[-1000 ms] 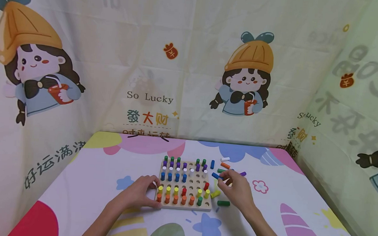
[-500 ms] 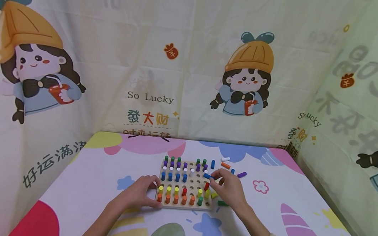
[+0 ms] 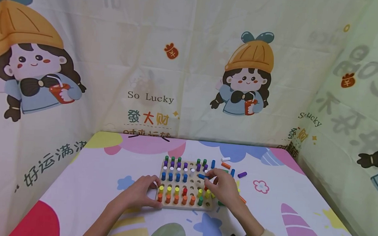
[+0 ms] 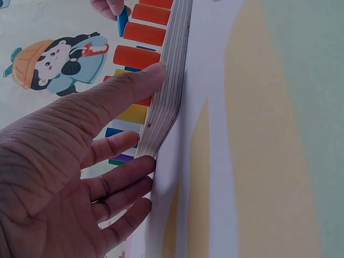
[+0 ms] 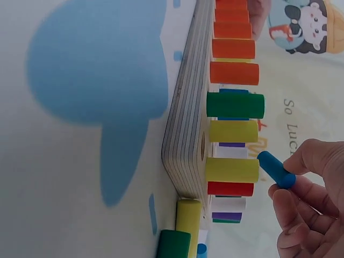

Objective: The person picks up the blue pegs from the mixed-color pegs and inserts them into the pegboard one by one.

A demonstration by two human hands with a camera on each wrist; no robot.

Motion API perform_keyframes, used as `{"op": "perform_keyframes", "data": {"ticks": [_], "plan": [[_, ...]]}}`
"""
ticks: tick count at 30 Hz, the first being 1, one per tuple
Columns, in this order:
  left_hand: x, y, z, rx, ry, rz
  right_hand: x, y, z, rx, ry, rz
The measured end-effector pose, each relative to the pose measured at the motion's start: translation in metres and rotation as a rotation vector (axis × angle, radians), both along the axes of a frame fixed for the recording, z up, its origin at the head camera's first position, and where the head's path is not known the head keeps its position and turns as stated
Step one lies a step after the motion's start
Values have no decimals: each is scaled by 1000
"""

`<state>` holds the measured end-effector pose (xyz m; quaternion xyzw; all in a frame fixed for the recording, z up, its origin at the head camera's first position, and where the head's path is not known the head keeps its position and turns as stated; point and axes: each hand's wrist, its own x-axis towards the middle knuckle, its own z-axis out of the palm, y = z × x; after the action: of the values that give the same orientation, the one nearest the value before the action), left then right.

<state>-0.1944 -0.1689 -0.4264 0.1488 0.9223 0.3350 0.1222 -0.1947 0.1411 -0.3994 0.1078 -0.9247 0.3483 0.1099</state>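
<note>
In the head view, a wooden pegboard [image 3: 184,207] stands on the table, filled with rows of coloured pegs. My left hand [image 3: 141,192] rests against its left end. The left wrist view shows the thumb [image 4: 153,78] on the board's edge beside the orange pegs, the other fingers fairly straight along the side. My right hand [image 3: 224,185] pinches a blue peg [image 3: 202,176] between thumb and fingertips, above the board's right half. Seen from the right wrist, that blue peg [image 5: 277,169] is tilted, apart from the standing pegs, near a yellow peg [image 5: 232,170].
Loose pegs lie right of the board: a white one [image 3: 225,159], an orange one [image 3: 226,166], a purple one [image 3: 242,174] and blue ones. A yellow peg [image 5: 188,223] and a green peg [image 5: 174,244] lie at the board's corner. Printed cloth [image 3: 191,79] hangs behind the table.
My right hand has moved left with the blue peg, from beside the board to above its right half. The left hand has stayed at the board's left end.
</note>
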Motion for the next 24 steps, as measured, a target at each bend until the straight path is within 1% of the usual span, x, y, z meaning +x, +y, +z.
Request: {"op": "perform_keyframes", "data": {"ticks": [10,24], "plan": [[1,1,3,-4,-7,9,-7,-9,-2,24,-69,22],[1,1,4,-4,-15,16,-14,-17,-1,107,-124,111]]}}
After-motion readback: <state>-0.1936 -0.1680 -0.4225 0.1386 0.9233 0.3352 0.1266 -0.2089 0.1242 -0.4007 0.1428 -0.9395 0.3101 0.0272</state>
